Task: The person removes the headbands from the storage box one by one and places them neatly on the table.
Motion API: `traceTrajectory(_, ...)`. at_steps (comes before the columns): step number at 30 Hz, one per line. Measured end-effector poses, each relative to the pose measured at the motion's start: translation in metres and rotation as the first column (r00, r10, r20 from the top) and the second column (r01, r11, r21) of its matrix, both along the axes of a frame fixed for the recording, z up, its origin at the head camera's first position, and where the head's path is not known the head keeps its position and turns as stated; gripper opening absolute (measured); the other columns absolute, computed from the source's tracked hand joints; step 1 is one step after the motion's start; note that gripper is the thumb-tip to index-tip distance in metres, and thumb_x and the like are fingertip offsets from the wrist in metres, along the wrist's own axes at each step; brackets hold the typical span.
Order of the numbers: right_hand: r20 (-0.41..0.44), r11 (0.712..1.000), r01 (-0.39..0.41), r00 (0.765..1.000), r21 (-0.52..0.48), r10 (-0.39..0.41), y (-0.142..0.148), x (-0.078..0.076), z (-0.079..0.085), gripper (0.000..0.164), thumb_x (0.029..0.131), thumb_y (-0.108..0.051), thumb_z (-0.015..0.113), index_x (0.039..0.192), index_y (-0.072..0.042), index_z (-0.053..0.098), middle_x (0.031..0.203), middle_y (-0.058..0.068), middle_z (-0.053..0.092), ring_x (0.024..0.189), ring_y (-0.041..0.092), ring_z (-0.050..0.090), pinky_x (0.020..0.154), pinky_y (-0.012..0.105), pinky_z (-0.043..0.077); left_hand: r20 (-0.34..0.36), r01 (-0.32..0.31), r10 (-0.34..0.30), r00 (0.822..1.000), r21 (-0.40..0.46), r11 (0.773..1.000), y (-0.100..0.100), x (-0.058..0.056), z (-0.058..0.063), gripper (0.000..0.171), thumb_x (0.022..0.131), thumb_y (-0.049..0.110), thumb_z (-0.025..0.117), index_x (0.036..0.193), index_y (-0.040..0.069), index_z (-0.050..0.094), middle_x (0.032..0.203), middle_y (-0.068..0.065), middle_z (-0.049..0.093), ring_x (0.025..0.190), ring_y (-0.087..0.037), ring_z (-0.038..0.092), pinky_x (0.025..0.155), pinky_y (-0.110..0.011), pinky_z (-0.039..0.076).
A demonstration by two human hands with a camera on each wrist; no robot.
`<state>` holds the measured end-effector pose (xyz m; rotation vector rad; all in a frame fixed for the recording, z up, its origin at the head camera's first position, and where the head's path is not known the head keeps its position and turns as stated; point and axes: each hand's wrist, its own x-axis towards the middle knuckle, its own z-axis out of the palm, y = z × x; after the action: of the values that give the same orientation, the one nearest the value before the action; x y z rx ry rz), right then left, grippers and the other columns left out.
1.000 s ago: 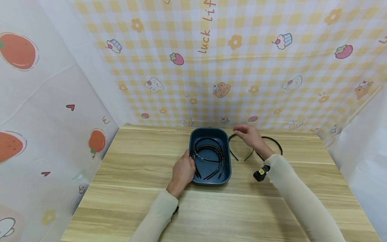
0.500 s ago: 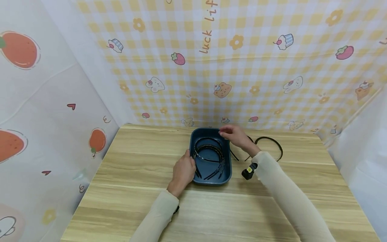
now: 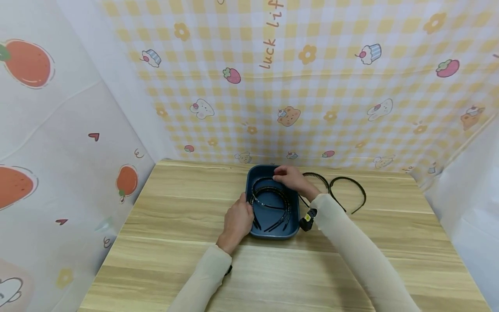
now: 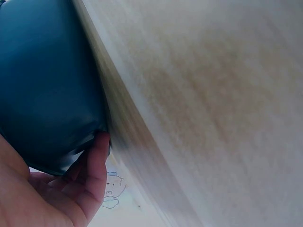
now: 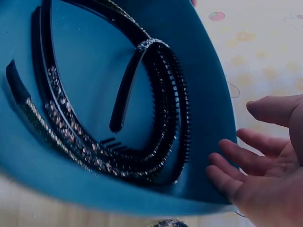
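Observation:
A dark blue rectangular plastic bin point(image 3: 274, 236) stands on the table, with several black headbands point(image 5: 90, 153) inside, some set with glittery stones and toothed along the inner edge. At the bin's left side, my left hand point(image 3: 238, 219) grips the wall; the left wrist view shows its fingers curled against the blue bin point(image 4: 47, 85). Over the bin's far right corner is my right hand point(image 3: 292, 178). In the right wrist view the right hand point(image 5: 260, 165) has its fingers loosely spread beside the rim, holding nothing. The right forearm partly covers one headband outside the bin.
To the right of the bin, two black headbands lie on the wooden table point(image 3: 175, 208): a toothed headband point(image 3: 326, 181) near the right wrist and another headband point(image 3: 360, 188) farther right. A yellow checked cloth point(image 3: 312, 95) hangs behind the table's far edge.
My right hand has moved left, from above the headbands on the table to over the bin's far right corner. The left hand, the bin and the headbands in it have stayed put.

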<state>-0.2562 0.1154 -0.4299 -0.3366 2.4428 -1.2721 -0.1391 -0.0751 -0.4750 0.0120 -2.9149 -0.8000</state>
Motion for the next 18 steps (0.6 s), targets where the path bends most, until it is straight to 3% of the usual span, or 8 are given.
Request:
traceTrajectory(6, 0.073, 1.0, 0.02, 0.997, 0.008, -0.02, -0.006, -0.001, -0.001, 0.042, 0.091, -0.021, 0.052, 0.129, -0.003, 0.047, 0.127, 0.014, 0.049, 0.116, 0.028, 0.045, 0.093, 0.044, 0.038, -0.002, -0.001, 0.001, 1.0, 0.003, 1.0, 0.0, -0.001, -0.001, 0.043, 0.093, 0.019, 0.04, 0.132, 0.0, 0.042, 0.109, -0.015, 0.061, 0.062, -0.02, 0.058, 0.047, -0.032, 0.044)
traceTrajectory(18, 0.122, 0.998, 0.003, 0.993, 0.066, -0.011, -0.015, -0.005, -0.007, 0.047, 0.091, -0.021, 0.051, 0.131, 0.001, 0.042, 0.132, 0.017, 0.043, 0.118, 0.032, 0.042, 0.093, 0.044, 0.037, 0.021, 0.0, 0.001, 1.0, -0.014, 1.0, 0.0, -0.001, -0.002, 0.043, 0.094, 0.02, 0.04, 0.133, 0.002, 0.041, 0.108, -0.014, 0.061, 0.062, -0.021, 0.059, 0.047, -0.031, 0.044)
